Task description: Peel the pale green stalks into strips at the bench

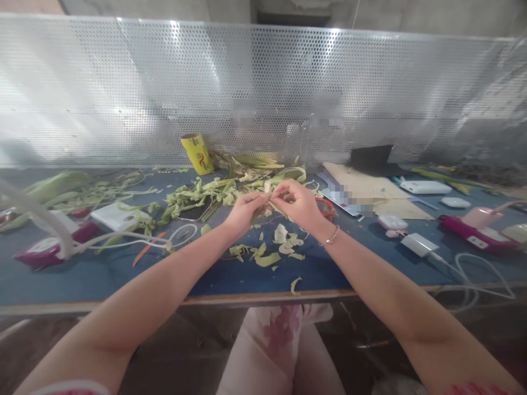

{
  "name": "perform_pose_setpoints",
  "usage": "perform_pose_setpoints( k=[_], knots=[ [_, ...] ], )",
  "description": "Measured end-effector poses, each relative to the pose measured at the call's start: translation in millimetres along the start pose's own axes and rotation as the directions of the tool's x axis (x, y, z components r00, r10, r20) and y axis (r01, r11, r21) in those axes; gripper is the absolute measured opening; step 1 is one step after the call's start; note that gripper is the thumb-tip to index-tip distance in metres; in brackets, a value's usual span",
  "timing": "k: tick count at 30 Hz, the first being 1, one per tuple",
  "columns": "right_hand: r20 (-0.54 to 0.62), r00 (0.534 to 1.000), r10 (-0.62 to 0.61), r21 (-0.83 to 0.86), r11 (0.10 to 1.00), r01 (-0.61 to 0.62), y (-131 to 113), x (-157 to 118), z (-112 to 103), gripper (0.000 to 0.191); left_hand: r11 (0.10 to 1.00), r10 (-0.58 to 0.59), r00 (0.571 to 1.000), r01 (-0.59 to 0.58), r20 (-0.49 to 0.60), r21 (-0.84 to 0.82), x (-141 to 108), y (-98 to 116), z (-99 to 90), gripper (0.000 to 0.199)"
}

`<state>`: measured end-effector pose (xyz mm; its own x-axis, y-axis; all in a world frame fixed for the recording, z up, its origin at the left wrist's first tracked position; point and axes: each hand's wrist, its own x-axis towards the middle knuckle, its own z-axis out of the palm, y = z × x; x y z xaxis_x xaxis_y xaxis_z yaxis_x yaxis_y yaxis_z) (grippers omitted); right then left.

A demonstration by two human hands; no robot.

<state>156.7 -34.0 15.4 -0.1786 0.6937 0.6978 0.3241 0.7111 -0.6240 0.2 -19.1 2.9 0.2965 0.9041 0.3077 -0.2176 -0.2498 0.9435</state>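
Note:
Over the middle of the table, my left hand (246,211) and my right hand (298,204) meet, fingertips almost touching. Both are closed in a pinch on a pale green plant strip (267,188), which looks like leaf or husk; the fingers cover much of it. To the left and behind lies a pile of similar pale green knotted or curled strips (185,198), partly on a dark phone (201,210). Below my hands are scattered plant scraps (267,259). A red-orange ring-like handle (328,207) shows beside my right wrist.
A yellow tube (197,154) stands tilted near the perforated metal panel (164,99). Chargers with white cables (420,245) lie on the right, near brown cardboard (366,184). A purple power strip (43,253) and a white cable (135,237) occupy the left. The blue table's wooden edge (267,298) runs across the front.

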Motion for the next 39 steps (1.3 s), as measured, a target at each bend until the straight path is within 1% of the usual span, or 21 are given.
perform_pose_setpoints(
  k=[3, 6, 8, 10, 12, 15, 17, 20, 25, 29, 35, 39],
  knots=[
    [-0.022, 1.000, 0.013, 0.106, 0.994, -0.010, 5, 1, 0, 0.012, 1.000, -0.026, 1.000, 0.026, -0.015, -0.009, 0, 3, 0.4, 0.023],
    [-0.026, 0.997, 0.071, 0.180, 0.981, -0.065, 11, 4, -4, 0.015, 0.997, -0.071, 0.997, 0.071, -0.018, -0.015, 0, 6, 1.5, 0.023],
    [0.030, 0.992, 0.119, 0.181, 0.976, -0.122, 13, 6, -7, 0.019, 0.995, -0.096, 0.995, 0.096, 0.009, -0.017, -1, 8, 2.1, 0.022],
    [0.117, 0.983, 0.140, 0.191, 0.968, -0.161, 13, 8, -9, 0.024, 0.993, -0.120, 0.992, 0.121, 0.042, -0.018, -1, 9, 2.8, 0.020],
    [0.201, 0.970, 0.134, 0.228, 0.957, -0.179, 12, 9, -9, 0.026, 0.989, -0.146, 0.988, 0.148, 0.059, -0.019, -2, 10, 3.7, 0.018],
    [0.272, 0.959, 0.086, 0.271, 0.949, -0.162, 11, 8, -8, 0.019, 0.985, -0.171, 0.983, 0.173, 0.061, -0.027, -3, 10, 4.8, 0.016],
    [0.272, 0.960, 0.060, 0.271, 0.953, -0.137, 10, 8, -8, 0.015, 0.982, -0.187, 0.980, 0.189, 0.068, -0.028, -3, 10, 4.9, 0.017],
    [0.269, 0.962, 0.051, 0.244, 0.962, -0.120, 8, 8, -10, 0.015, 0.976, -0.211, 0.973, 0.215, 0.095, -0.038, -2, 9, 4.6, 0.019],
    [0.258, 0.966, 0.020, 0.197, 0.978, -0.073, 6, 8, -9, 0.020, 0.971, -0.185, 0.973, 0.202, 0.136, -0.129, -2, 7, 4.8, 0.019],
    [0.255, 0.966, 0.039, 0.189, 0.978, -0.090, 9, 7, -4, 0.023, 0.972, -0.177, 0.974, 0.196, 0.143, -0.133, -1, 4, 4.0, 0.018],
    [0.218, 0.972, 0.086, 0.167, 0.978, -0.124, 17, 8, -3, 0.024, 0.984, -0.139, 0.987, 0.146, 0.082, -0.099, 2, -2, 4.7, 0.017],
    [0.170, 0.981, 0.092, 0.133, 0.984, -0.116, 21, 9, -5, 0.025, 0.978, -0.185, 0.982, 0.189, 0.045, -0.094, 3, -1, 4.4, 0.019]
  ],
)
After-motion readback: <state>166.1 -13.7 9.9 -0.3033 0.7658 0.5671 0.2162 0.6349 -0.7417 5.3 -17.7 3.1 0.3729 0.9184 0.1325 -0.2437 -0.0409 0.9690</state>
